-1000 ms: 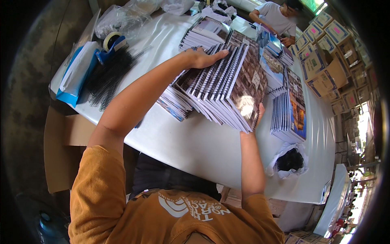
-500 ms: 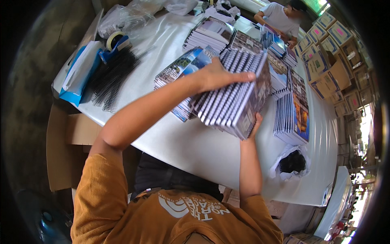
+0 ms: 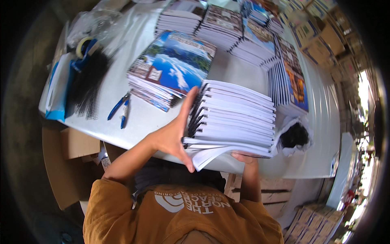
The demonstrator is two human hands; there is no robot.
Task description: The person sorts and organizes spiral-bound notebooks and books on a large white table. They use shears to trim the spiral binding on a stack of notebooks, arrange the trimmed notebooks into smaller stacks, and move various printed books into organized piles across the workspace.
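A thick stack of spiral-bound notebooks (image 3: 239,118) is between my hands over the near side of the table, white page edges facing me. My left hand (image 3: 172,136) clasps its black-coiled left side, fingers and thumb stretched wide along it. At the near right, my right hand (image 3: 245,157) holds the stack from beneath, its fingers partly hidden. The lowest pages sag and curl at the near left corner. Just beyond my left hand lies another pile of notebooks with a blue landscape cover (image 3: 178,65). Blue-handled pliers (image 3: 124,114) rest left of that pile.
More notebook stacks (image 3: 221,24) stand at the back, and one (image 3: 288,81) at the right. Loose black coils (image 3: 89,87), a tape dispenser (image 3: 84,53) and a blue-white packet (image 3: 59,91) lie left. A white bag with black contents (image 3: 295,134) sits right. Cardboard boxes (image 3: 321,40) are piled beyond.
The stack has turned from coils up to page edges toward me and come nearer. My left hand moved from its top to its left side. The pliers have come into view.
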